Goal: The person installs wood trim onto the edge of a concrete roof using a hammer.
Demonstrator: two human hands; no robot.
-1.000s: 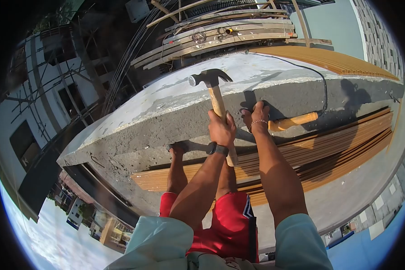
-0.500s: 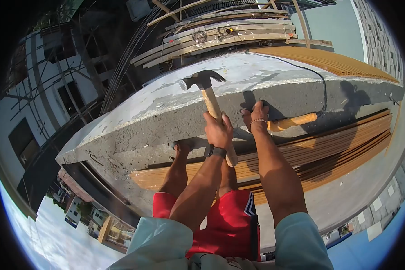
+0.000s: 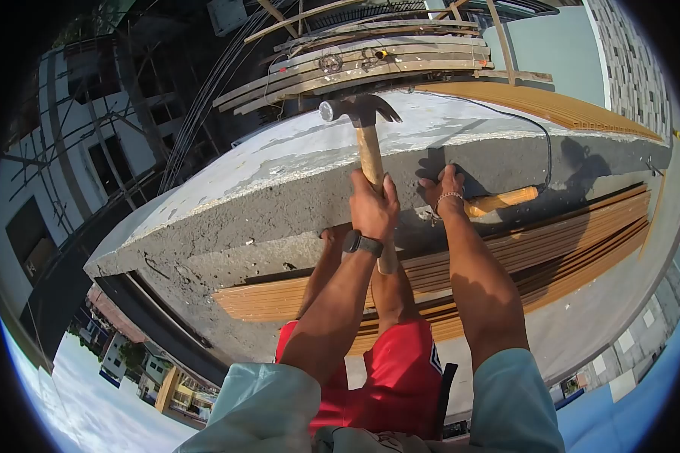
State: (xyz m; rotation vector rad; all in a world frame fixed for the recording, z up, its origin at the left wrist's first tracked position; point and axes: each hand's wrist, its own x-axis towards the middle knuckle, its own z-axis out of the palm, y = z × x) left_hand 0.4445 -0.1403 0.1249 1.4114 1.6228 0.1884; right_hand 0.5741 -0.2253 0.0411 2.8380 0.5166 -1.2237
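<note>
Rough concrete ledge (image 3: 264,204) | left hand (image 3: 373,210): wooden-handled hammer (image 3: 364,124) | right hand (image 3: 446,190): touching ledge

Sunlit concrete parapet (image 3: 242,204), stacked timber boards (image 3: 551,234) — scaffolded building (image 3: 91,136) beyond, hard shadows

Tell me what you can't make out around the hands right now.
Head view: whatever the right hand holds or presses against the concrete ledge is hidden by its own fingers and shadow.
Head view: the working end of the wooden handle beside it lies behind that hand.
Head view: the lower grip of the hammer is covered by the left hand.
</note>
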